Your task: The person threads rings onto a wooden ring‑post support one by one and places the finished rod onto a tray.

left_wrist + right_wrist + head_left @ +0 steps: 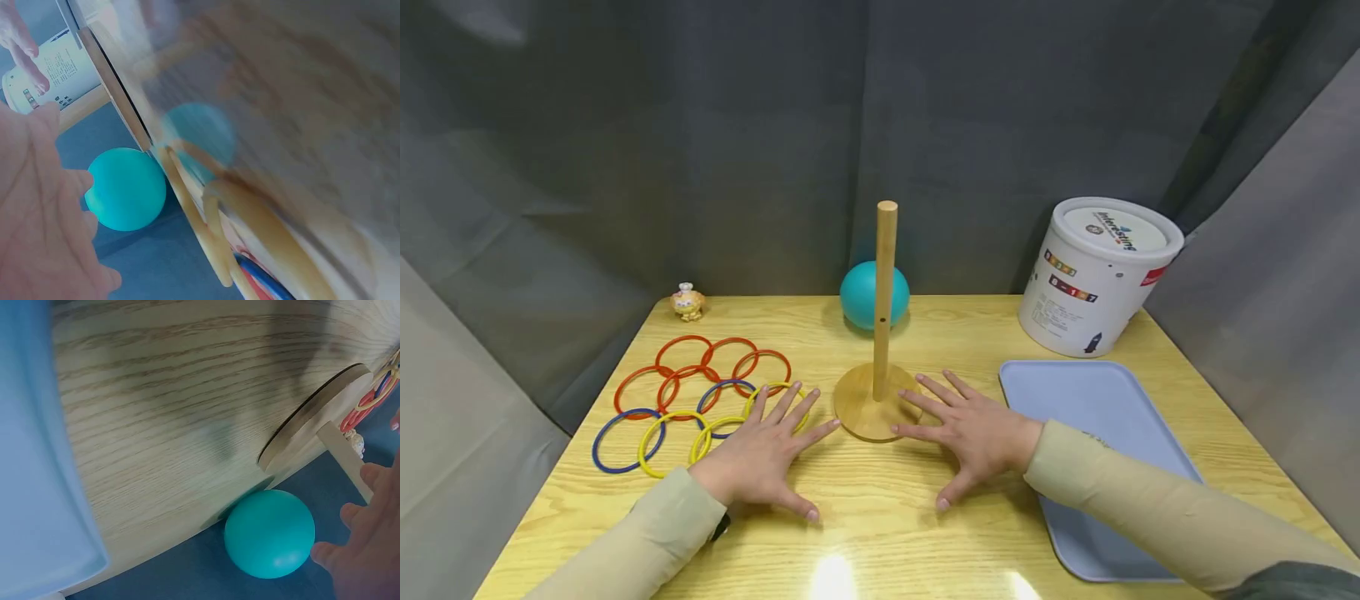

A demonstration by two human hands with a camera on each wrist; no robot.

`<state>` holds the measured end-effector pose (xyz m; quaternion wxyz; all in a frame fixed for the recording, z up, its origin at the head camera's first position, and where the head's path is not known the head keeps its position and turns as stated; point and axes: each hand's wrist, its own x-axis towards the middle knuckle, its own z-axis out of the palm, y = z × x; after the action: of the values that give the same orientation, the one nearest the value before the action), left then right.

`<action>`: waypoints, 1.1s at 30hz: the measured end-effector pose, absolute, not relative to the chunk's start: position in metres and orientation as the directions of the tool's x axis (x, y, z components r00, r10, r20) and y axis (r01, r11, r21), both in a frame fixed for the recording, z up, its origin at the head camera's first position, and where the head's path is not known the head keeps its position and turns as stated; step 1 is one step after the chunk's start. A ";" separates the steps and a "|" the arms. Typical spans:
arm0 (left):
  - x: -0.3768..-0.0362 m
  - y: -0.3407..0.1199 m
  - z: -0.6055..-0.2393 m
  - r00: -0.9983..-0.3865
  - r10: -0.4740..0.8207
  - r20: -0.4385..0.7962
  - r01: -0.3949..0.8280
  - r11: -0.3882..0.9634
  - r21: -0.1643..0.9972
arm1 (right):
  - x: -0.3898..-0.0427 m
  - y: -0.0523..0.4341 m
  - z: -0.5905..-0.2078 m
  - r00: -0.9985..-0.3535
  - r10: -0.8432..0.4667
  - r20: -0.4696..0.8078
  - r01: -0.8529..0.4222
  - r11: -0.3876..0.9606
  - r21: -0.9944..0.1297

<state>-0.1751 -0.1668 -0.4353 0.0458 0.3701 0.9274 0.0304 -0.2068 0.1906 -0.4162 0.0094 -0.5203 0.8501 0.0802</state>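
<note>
In the left wrist view the table surface [294, 94] and rings [250, 250] are smeared by blur. The left hand [760, 454] covers part of a yellow ring [718, 433]. The tray [1097, 417] runs under the right sleeve [1150, 500] at 5 o'clock. The tub's [1093, 275] small print is unreadable.

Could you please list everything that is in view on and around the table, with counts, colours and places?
Rings: about ten; five red at the back, two blue and three yellow in front; table's left part.
Wooden peg stand: one, upright on a round base, table centre.
Ball: one, teal, behind the peg.
Tub: one, white, lidded, far right.
Tray: one, light blue, right side.
Figurine: one, small, far left corner.
Table: one, light wood.
Left hand: flat, fingers spread, over the yellow rings.
Right hand: flat, touching the base.
</note>
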 end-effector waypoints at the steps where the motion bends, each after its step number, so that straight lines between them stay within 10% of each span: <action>1: -0.175 -0.166 -0.435 -0.722 0.688 -0.066 0.683 0.725 0.086 | -0.206 0.192 -0.416 -0.464 -0.880 -0.098 -0.883 0.451 0.131; 19: -0.183 -0.169 -0.435 -0.741 0.671 -0.010 0.671 0.741 0.017 | -0.213 0.204 -0.417 -0.547 -0.837 -0.031 -0.837 0.546 0.042; 33: -0.192 -0.204 -0.424 -0.826 0.557 0.081 0.559 0.795 0.236 | -0.246 0.186 -0.424 -0.688 -0.725 -0.027 -0.721 0.687 -0.092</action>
<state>-0.1920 -0.2037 -0.4235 -0.0036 0.2946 0.9473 0.1255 -0.2460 0.1861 -0.4238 0.0306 -0.3937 0.9180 -0.0369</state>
